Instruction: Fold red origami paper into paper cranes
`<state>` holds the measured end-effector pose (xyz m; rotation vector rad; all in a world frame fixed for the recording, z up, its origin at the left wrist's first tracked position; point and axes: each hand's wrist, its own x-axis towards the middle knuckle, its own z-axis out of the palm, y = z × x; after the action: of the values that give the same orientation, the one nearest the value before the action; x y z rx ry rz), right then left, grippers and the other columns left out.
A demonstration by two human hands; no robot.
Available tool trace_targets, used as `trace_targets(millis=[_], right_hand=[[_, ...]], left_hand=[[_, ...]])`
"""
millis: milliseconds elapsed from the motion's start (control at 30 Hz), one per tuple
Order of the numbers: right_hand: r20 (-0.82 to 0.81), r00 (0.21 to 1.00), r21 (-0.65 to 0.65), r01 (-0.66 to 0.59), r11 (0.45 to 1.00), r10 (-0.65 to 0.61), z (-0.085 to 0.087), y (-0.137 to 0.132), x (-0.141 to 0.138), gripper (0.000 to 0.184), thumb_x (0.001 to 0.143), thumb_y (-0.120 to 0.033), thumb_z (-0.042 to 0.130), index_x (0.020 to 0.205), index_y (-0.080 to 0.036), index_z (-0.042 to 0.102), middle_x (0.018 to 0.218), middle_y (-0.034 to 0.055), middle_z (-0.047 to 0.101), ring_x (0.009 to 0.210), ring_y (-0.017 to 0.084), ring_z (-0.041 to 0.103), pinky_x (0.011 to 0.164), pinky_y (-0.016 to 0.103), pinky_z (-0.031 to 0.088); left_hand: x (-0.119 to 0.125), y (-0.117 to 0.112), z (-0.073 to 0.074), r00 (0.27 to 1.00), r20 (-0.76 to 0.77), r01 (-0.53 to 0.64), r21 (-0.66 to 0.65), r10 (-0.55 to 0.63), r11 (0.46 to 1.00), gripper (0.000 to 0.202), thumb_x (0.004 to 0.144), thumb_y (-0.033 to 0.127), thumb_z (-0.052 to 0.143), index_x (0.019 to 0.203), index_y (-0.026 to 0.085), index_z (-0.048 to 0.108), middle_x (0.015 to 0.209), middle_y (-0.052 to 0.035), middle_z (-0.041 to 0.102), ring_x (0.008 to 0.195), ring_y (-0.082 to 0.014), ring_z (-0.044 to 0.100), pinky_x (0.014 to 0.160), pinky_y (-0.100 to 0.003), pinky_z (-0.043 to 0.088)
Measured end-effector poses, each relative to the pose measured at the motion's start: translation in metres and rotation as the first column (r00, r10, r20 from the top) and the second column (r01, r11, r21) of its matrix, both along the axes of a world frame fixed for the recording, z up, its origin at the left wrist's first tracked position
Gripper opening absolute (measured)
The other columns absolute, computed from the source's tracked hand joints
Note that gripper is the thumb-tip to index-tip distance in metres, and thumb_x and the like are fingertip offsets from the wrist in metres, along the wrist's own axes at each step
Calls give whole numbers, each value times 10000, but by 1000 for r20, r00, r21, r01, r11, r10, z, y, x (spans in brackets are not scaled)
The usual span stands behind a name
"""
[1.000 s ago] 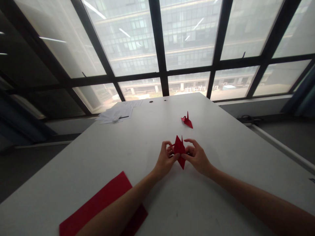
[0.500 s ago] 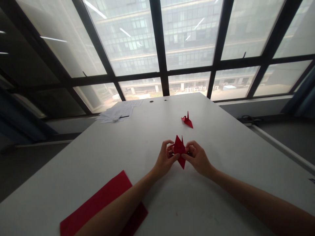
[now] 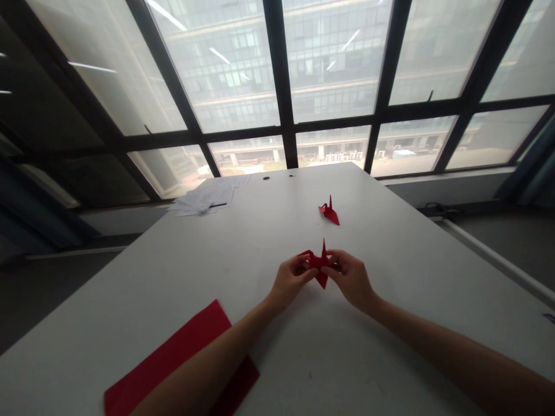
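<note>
- While my left forearm crosses over it, the flat red paper lies in the lower left of the frame, just where it was a second ago.
- Above that, left of centre, the loose white papers and a thin dark pen haven't changed either.
- Near the middle of the frame, my left hand is pinching the near left side of the folded red piece, thumb in front, fingers curled behind.
- The piece itself is what has changed: a broad point stood up from it half a second ago, and now I see only a slim spike rising at its right and a bent tip at its left. The lower point looks shorter too. I take it that the broad flaps are being spread or turned down, so the shaping seems well along.
- Just above and slightly right sits the second red figure, unmoved, with a similar spike and bent tip.
- Right of centre, my right hand grips the piece's other side; its index finger, raised a second ago, is now beside the spike. Whether the piece touches the white table, I can't tell.
</note>
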<state>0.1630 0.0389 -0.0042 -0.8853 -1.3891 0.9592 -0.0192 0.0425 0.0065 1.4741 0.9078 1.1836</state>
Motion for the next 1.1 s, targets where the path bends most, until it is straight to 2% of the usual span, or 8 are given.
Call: trace_targets(millis=[167,233,367,567,633,767,900,1100], right_hand=[[37,998,38,56,998,-57,-1,1,1,237,810,-280,746,1028,-205,692,897,61,731,798,227,690,742,371,586],[56,995,55,74,996,-77,0,1,1,208,815,-272,738,1009,-209,700,919,65,734,814,231,690,752,377,585],[93,994,77,58,995,-65,1,0,0,210,815,-237,729,1023,-217,707,923,60,731,805,223,681,747,370,583],[116,992,130,38,991,-53,2,-2,0,190,826,-208,721,1014,-217,699,883,42,703,782,204,660,725,351,566],[168,979,198,78,977,-112,3,-2,1,140,838,-209,715,978,-220,709,879,40,674,784,200,637,721,350,548],[252,946,297,123,947,-202,6,-1,3,157,834,-225,740,991,-226,725,985,68,654,940,238,610,821,392,518],[263,954,266,69,962,-141,7,-1,3,31,838,-197,737,853,-221,723,857,37,682,849,218,618,798,373,501],[231,966,231,59,971,-113,11,-4,1,40,818,-192,750,796,-207,721,789,22,678,754,190,602,704,323,473]], left_hand=[[2,0,-1,998,-57,-27,38,29,999,265,824,369,770,929,126,767,810,-67,714,739,-189,656,687,-281,519],[2,0,-1,997,-65,-35,62,39,997,246,832,365,762,926,138,774,910,-84,711,795,-195,665,711,-287,538],[3,-1,1,998,-56,-32,100,38,994,310,829,329,769,1103,188,742,1165,-101,664,1002,-234,668,868,-348,563],[3,-1,-1,996,-74,-32,125,41,992,207,837,346,764,944,170,779,1043,-84,635,915,-207,654,821,-331,574],[3,-1,-3,996,-76,-37,130,47,991,196,839,349,762,899,164,778,1010,-75,627,893,-193,641,788,-304,565],[3,-1,-1,996,-85,-15,122,26,992,195,850,339,750,860,147,779,875,-63,673,800,-175,636,723,-267,536],[3,-3,2,997,-77,3,105,5,994,180,844,318,758,909,152,778,860,-58,720,774,-180,660,719,-266,526],[2,-4,3,998,-55,28,80,-23,996,214,845,341,755,804,134,784,785,-64,731,735,-180,664,706,-260,517]])
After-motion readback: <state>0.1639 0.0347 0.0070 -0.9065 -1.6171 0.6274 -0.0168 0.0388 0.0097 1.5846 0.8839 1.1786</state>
